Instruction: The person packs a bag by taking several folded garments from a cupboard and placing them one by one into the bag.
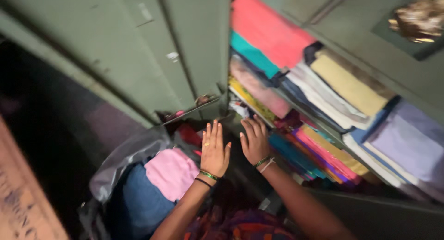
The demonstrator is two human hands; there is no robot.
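- The person's left hand (215,150) is spread flat with fingers straight, gripping nothing. It hovers at the right edge of a folded pink cloth (172,172).
- The right hand (254,140) is likewise flat and empty, fingers extended toward the dark gap low in the green metal cupboard (152,50). Whether either palm touches anything beneath it cannot be told through the blur.
- The pink cloth lies on a blue cloth (138,200), both inside a grey plastic bag (125,159) at the near left, just below the open cupboard door.
- Judging by this, the 2 bagged pieces look dealt with or waiting, and neither hand has taken up a piece at this moment.
- To the right, the shelves carry tight stacks of folded cloth: a coral-red piece (268,34) at the far top with a teal one (252,55) under it, a mustard piece (347,85) and white ones beside them, a lavender piece (411,140) at the far right.
- A lower stack of bright pink, yellow and teal folds (323,159) sits just right of the right hand and appears untouched.
- As a judgement, most of the cloth is on the shelves, so the sorting looks nearer its start than its end.
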